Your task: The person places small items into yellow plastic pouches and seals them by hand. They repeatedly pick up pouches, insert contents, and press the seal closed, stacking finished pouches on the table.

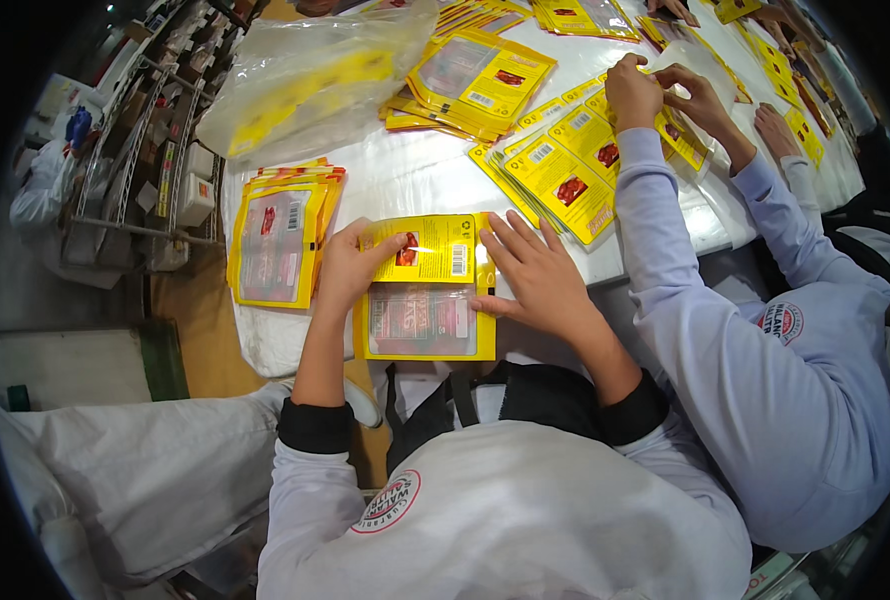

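Observation:
A yellow plastic pouch (424,321) with a clear window lies at the table's front edge, its lower end overhanging toward me. Across its upper half is a yellow printed label (434,249) with a food picture and a barcode. My left hand (355,262) grips the upper left edge, thumb on top of the label; its other fingers are mostly hidden. Flat along the right edge rests my right hand (539,277), fingers spread, its thumb reaching onto the pouch. To the left of my left hand sits a stack of similar labelled pouches (274,244).
A clear plastic bag (317,82) with yellow contents lies at the back left. Behind the pouch are more pouch stacks (482,79) and fanned label sheets (565,169). A co-worker's hands (659,94) work close on my right. A wire shelf rack (149,150) stands left.

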Tool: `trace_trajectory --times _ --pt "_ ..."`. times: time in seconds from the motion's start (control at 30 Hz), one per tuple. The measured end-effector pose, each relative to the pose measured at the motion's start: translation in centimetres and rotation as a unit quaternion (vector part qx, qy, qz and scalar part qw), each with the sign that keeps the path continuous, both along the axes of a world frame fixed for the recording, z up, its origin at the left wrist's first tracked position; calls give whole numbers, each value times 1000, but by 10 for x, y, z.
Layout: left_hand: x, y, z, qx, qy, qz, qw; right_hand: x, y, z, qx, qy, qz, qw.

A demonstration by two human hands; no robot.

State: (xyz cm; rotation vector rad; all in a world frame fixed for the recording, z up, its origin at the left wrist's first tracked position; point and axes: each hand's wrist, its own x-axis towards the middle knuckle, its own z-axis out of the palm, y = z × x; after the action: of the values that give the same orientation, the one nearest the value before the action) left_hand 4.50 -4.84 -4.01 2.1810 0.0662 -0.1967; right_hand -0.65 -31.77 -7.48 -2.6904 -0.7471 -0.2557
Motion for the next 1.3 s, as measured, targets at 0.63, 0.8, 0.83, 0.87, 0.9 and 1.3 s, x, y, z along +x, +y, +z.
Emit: trace_trajectory --times 0.63,0.8,0.83,0.87,0.9,1.3 --pt "-23 -34 22 392 -139 -13 910 1 0 -1 -20 5 -2 1000" --pt "-42 -68 2 353 -237 -102 899 1 2 3 -32 -1 7 999" --pt "-47 -74 -11 313 -232 -140 910 2 2 1 -36 -4 10 999" --pt "-51 -76 -19 324 -217 -148 909 3 2 0 -40 -7 11 999" --pt "-56 -78 -24 334 -201 -156 908 2 2 1 -31 -6 9 999" --pt "-72 -99 12 382 -103 -126 910 2 -15 12 322 81 5 943"
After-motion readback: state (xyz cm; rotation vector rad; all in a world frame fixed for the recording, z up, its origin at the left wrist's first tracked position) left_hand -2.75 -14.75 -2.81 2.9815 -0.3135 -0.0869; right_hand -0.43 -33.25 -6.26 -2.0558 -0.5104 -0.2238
